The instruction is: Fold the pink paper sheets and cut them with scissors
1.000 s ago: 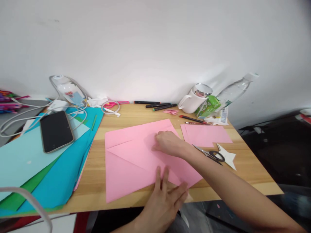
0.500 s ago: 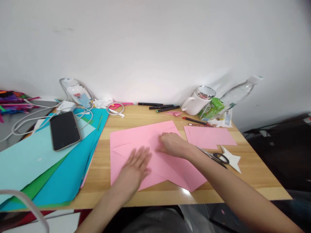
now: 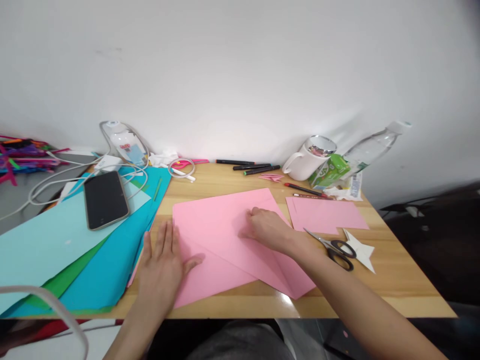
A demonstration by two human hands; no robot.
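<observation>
Pink paper (image 3: 221, 215) lies in the middle of the wooden table, with a slanting edge or fold across it and a layer angled toward the lower right. My left hand (image 3: 161, 267) is open and flat at the paper's left edge, fingers pointing away and thumb over the paper. My right hand (image 3: 266, 227) is closed, its fingers curled down against the upper right part of the paper. Its fingertips are hidden, so what they pinch, if anything, cannot be made out. Scissors (image 3: 332, 247) with black handles lie right of my right forearm, blades slightly apart.
A white folded paper star (image 3: 360, 250) touches the scissors. Behind are smaller pink pieces (image 3: 326, 214), markers (image 3: 261, 170), a white mug (image 3: 305, 162), a green carton (image 3: 330, 170) and a bottle (image 3: 375, 145). Left are coloured sheets (image 3: 101, 270), a phone (image 3: 106, 200) and a white cable (image 3: 37, 192).
My left hand has moved left, from over the pink paper to its left edge. My right hand stays closed at about the same place on the paper. The view has shifted slightly.
</observation>
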